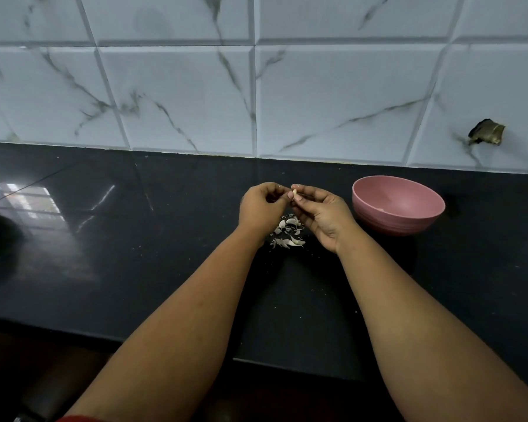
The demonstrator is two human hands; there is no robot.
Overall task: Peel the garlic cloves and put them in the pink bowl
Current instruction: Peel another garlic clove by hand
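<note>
Clove axis: I see the garlic clove (294,194) held between both hands; it is too small and too covered by fingertips for me to tell which way its long axis runs.
Clove look: pale cream, only a small part showing between the fingertips; I cannot tell how much skin is on it.
Clove place: held in the air above the black counter (165,254), just left of the pink bowl (398,205) and over the peel pile.
Left hand: my view shows the left hand (262,205) with fingers curled, its fingertips pinching at the clove from the left.
Right hand: the right hand (322,216) is palm-up and tilted, thumb and forefinger pinching the clove from the right.
Pink bowl: upright on the counter, well right of the hands' meeting point, near the right hand; 1 small pale piece (381,209) lies inside near the bottom, and I cannot tell what it is.
Peels: a scatter of thin white garlic skins (288,233) lies on the counter below and between the 2 wrists.
Backdrop: grey marble-pattern wall tiles (333,95) behind the counter, with a broken hole (485,132) at the right.
</note>
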